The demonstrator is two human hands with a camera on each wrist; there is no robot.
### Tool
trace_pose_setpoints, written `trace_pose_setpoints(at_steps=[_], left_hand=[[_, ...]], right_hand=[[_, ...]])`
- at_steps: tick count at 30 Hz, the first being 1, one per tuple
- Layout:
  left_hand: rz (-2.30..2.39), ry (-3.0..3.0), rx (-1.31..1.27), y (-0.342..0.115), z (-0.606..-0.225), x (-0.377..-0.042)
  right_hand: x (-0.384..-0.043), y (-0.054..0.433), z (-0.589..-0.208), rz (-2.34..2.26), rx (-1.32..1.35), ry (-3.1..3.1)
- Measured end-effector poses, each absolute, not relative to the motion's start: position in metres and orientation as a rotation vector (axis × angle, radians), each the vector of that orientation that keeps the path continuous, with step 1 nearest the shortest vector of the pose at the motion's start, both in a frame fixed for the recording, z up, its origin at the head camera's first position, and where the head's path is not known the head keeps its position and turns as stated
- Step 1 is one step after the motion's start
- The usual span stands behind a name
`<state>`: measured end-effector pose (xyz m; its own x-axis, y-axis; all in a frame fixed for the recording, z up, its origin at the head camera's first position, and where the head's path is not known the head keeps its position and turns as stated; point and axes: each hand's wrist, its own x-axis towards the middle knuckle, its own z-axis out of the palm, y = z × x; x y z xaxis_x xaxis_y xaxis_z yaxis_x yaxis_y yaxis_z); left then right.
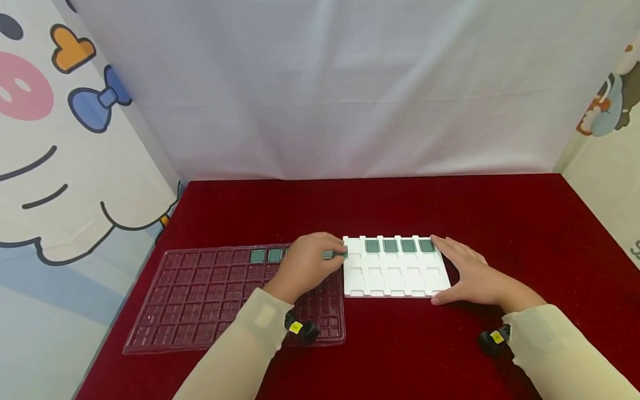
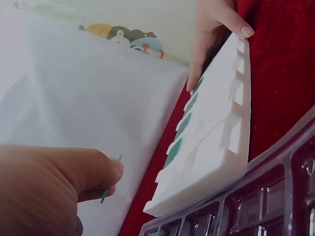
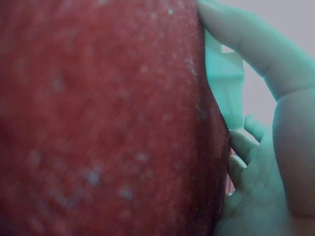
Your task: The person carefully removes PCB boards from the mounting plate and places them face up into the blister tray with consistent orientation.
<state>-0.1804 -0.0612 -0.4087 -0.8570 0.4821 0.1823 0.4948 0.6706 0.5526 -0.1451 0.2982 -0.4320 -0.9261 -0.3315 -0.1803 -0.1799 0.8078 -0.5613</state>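
Note:
My left hand [image 1: 306,262] pinches a thin green square piece [image 2: 105,194] between thumb and fingers, its edge turned to the left wrist view. It hovers at the left end of a white slotted tray [image 1: 352,283]. Several green squares [image 1: 390,245] sit in that tray's far row; the near row's slots hold none. My right hand [image 1: 475,278] grips the white tray's right end, thumb at the near corner and fingers at the far one. Under my left forearm lies a clear compartmented tray [image 1: 192,291], with green squares [image 1: 257,255] in its far row, partly hidden by the hand.
A red cloth [image 1: 425,350] covers the table. Behind it hangs a white curtain [image 1: 350,111], and a cartoon-printed sheet [image 1: 50,166] stands on the left. The clear tray's right edge meets the white tray's left side.

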Motion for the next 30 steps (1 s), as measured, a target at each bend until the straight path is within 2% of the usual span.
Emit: trace_pose_setpoints(at_steps=[30], left_hand=[[-0.904, -2.823, -0.803, -0.08, -0.416, -0.166]], right_hand=[[-0.144, 0.298, -0.43, -0.816, -0.402, 2.723]])
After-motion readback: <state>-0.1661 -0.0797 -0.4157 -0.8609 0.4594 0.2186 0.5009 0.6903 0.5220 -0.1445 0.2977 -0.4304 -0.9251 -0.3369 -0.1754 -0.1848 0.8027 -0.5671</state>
